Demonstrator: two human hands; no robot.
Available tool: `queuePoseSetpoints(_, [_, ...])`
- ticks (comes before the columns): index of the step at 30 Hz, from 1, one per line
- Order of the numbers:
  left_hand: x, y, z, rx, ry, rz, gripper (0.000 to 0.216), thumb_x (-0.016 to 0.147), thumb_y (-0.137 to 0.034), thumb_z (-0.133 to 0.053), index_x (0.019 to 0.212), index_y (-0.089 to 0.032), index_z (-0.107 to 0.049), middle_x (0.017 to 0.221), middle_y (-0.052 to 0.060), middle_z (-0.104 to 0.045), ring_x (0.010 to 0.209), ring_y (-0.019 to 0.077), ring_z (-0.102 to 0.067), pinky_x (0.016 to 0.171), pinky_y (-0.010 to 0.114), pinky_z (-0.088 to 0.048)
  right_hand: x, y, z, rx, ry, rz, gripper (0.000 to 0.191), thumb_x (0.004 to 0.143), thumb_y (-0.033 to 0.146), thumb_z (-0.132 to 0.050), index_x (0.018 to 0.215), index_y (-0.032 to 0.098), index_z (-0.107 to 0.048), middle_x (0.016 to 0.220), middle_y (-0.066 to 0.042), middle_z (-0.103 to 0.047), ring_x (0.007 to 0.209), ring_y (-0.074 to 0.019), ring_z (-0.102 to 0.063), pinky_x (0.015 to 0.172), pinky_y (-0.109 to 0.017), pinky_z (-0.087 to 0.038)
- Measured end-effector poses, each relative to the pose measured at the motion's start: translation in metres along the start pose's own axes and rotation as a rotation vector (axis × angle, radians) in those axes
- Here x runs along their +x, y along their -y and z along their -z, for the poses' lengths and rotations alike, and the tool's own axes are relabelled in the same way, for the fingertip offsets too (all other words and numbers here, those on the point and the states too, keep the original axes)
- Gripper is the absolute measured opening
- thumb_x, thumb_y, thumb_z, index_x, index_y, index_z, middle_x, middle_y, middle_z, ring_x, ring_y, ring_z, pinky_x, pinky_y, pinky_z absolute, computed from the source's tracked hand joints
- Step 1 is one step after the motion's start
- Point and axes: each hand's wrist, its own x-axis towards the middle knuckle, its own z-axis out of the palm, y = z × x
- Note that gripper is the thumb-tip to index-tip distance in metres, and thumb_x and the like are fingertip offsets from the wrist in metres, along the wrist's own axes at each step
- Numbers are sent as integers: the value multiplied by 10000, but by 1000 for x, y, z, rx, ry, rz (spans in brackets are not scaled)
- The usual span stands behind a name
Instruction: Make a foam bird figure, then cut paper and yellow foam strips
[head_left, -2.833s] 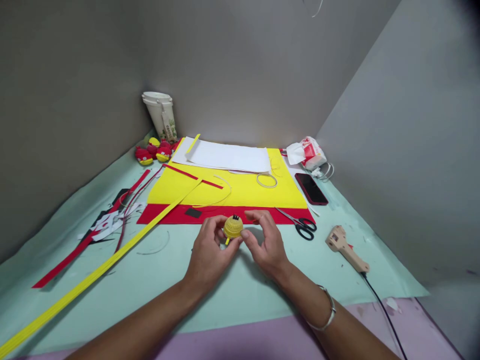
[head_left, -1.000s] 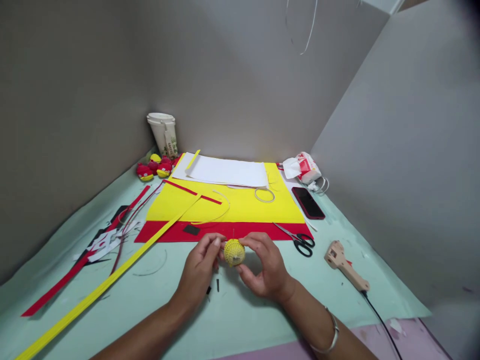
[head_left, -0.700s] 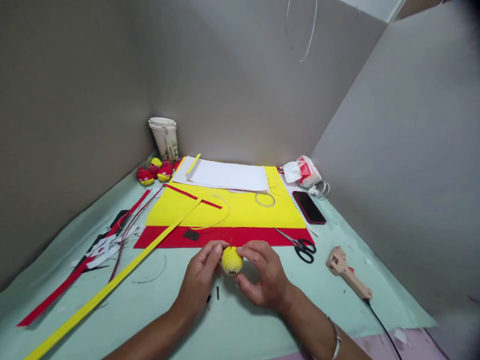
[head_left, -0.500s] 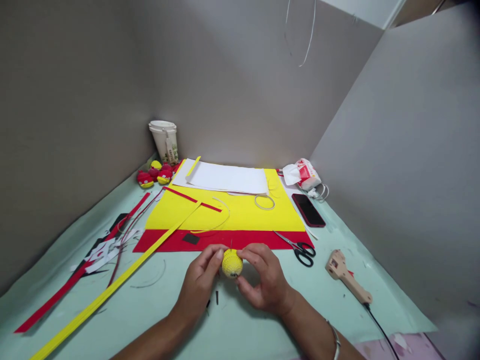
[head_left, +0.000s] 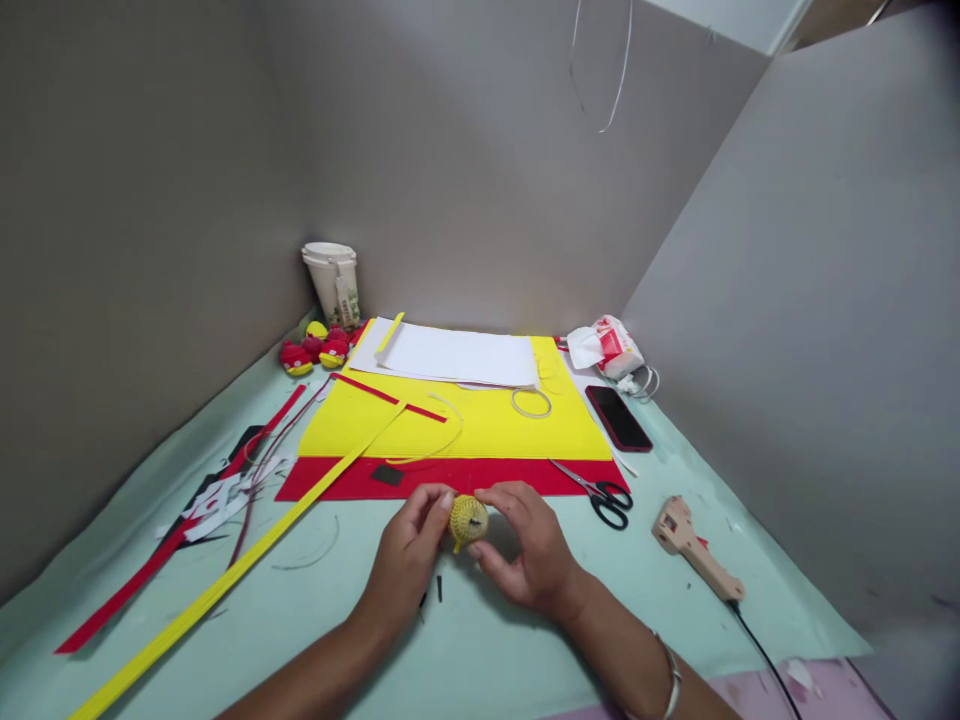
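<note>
A small ribbed yellow ball [head_left: 469, 519] is held between both hands just above the pale green table cover [head_left: 300, 610], in front of the red sheet [head_left: 337, 480]. My left hand [head_left: 409, 560] pinches its left side with thumb and fingertips. My right hand [head_left: 525, 555] grips its right side, fingers curled around it. A small dark mark shows on the ball's near face. Two tiny black slivers [head_left: 439, 590] lie on the cover right under the hands.
Behind the hands lie a yellow sheet [head_left: 465, 425] and white paper [head_left: 450, 355]. Scissors [head_left: 604, 495], a glue gun [head_left: 694, 550] with its cord, and a phone [head_left: 619, 418] are at the right. A long yellow strip [head_left: 225, 580], red strips, scraps, red-yellow balls [head_left: 315, 350] and a cup [head_left: 334, 280] are at the left.
The ball has been turned between my fingers, so a dark mark now faces me. Both hands stay on it at about the same spot.
</note>
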Motion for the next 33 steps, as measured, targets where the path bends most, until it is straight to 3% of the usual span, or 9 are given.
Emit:
queuePoseSetpoints(3, [0, 3, 0, 2, 3, 6, 343, 875, -533, -522, 909, -201, -599, 744, -7, -603, 695, 163, -533, 647, 265, -417, 1, -2, -1, 74, -16, -98, 406, 807, 227, -663, 1200, 218, -559, 1037, -86, -649, 929, -233, -602, 812, -377, -517])
queuePoseSetpoints(7, [1, 6, -1, -49, -9, 31, 380, 887, -560, -474, 952, -198, -573, 823, 25, -646, 689, 166, -558, 627, 271, -428, 3, -10, 3, 116, -95, -287, 289, 839, 242, -630, 1125, 218, -592, 985, -69, -642, 890, -217, -615, 764, -351, -537])
queuePoseSetpoints(11, [1, 5, -1, -21, -25, 35, 335, 880, -527, -499, 931, -203, -570, 826, 27, -648, 695, 164, -569, 647, 274, -434, 16, -25, 13, 71, -123, -361, 279, 869, 290, -610, 1130, 194, -593, 962, -78, -616, 862, -219, -621, 746, -363, -545])
queuePoseSetpoints(19, [3, 9, -2, 9, -7, 14, 230, 824, -405, -579, 927, -199, -582, 814, 23, -639, 751, 174, -593, 697, 296, -461, 57, -61, 10, 29, 4, -389, 263, 853, 330, -625, 1065, 174, -647, 922, -57, -621, 827, -196, -616, 722, -334, -525])
queuePoseSetpoints(22, [2, 9, -1, 8, -25, 6, 233, 823, -407, -586, 930, -200, -586, 811, 21, -639, 751, 176, -596, 699, 302, -471, 54, -60, 6, 41, 62, -385, 257, 868, 328, -616, 1064, 163, -642, 920, -52, -632, 826, -184, -620, 736, -322, -515])
queuePoseSetpoints(29, [3, 3, 2, -12, -241, 7, 315, 813, -471, -598, 975, -202, -580, 856, 24, -631, 766, 184, -599, 647, 287, -456, 40, -50, 5, 51, 193, -324, 259, 857, 277, -647, 1099, 185, -643, 943, -46, -648, 848, -185, -606, 753, -321, -493])
queuePoseSetpoints(33, [4, 2, 2, 11, -248, 16, 302, 805, -457, -607, 966, -203, -577, 898, 31, -630, 796, 190, -592, 654, 286, -442, 41, -49, 6, 40, 220, -282, 317, 858, 270, -655, 1163, 193, -618, 1004, -66, -650, 903, -202, -599, 790, -341, -487])
